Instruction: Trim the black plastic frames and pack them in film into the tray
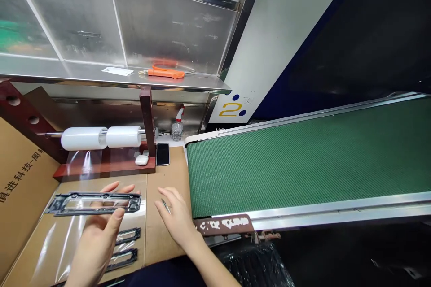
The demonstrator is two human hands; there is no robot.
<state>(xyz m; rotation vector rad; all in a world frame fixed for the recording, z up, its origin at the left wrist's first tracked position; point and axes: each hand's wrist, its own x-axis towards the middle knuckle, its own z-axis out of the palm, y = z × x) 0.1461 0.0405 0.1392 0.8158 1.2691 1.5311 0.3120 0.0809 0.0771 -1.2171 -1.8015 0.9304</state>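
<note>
Near, dark plastic [257, 267] lies below the belt's left end; what it holds cannot be told. Two similar frames [124, 258] lie on clear film. Above them, the left hand [97, 237] pinches the black frame [97, 203], thumb in front. The right hand [178, 220], palm down, loosely grips a metal tool [166, 206], left of the green belt [286, 161]. Farther, earbud case [142, 160], phone [163, 154], film rolls [84, 138], spray bottle [177, 129]; farthest, the shelf [195, 81] bears an orange driver [166, 72].

the one camera sits on the person's head, looking forward and down over both hands [134, 228] close below. farther off it takes in the metal shelf [202, 81] and the green conveyor [303, 157]; no second view shares the scene.
</note>
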